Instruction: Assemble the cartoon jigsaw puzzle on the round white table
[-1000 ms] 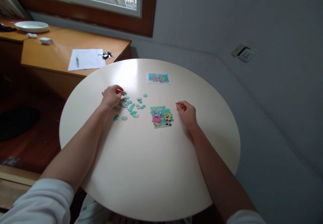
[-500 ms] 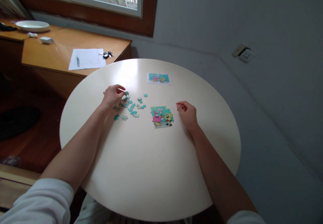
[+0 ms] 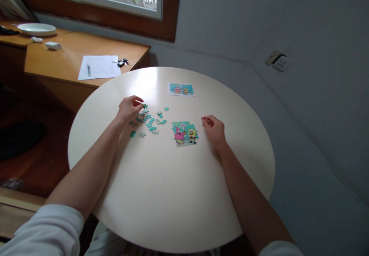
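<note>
My left hand is above the upper left of a loose heap of teal puzzle pieces. Its thumb and forefinger pinch one puzzle piece at the fingertips. A partly joined cartoon puzzle, with pink, grey-green and yellow figures, lies flat on the table, its right and upper edges uneven. Just to its right rests my right hand, apart from it, with fingers loosely curled in and nothing visible in them.
A small printed reference picture lies at the far side of the round white table. Behind on the left, a wooden desk carries a paper sheet, keys and a white plate. A wall stands close on the right.
My left hand has shifted very slightly, still pinching the puzzle piece. The right hand and the joined puzzle stay where they were.
</note>
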{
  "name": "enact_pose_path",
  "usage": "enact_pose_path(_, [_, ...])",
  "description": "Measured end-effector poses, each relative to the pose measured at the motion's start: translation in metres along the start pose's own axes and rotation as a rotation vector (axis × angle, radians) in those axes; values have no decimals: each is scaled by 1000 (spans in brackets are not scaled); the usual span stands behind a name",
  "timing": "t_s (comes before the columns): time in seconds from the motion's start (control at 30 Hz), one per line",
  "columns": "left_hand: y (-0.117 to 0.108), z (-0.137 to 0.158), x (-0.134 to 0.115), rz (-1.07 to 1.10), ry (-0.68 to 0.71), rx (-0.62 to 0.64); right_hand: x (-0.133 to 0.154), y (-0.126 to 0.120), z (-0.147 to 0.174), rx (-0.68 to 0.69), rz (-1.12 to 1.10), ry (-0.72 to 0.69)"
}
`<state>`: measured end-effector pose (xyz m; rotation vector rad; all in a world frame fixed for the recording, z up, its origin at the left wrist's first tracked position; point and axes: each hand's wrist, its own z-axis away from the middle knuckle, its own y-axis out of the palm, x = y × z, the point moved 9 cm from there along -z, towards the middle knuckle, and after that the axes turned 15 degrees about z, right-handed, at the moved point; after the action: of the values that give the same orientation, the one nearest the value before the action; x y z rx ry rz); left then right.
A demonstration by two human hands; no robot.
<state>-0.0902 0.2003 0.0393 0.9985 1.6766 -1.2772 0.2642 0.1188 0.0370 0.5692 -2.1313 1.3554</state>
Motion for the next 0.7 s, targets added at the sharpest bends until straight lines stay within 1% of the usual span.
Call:
enact_pose_path(0.1, [1, 0, -3, -9, 42, 9, -1, 1, 0, -3, -6, 2])
enact_pose_path(0.3, [-1, -2, -3, -6, 61, -4, -2, 1, -1, -12, -8, 4])
enact_pose_path(0.7, [0, -1, 0, 8, 27, 8, -2, 2, -1, 8, 9, 4])
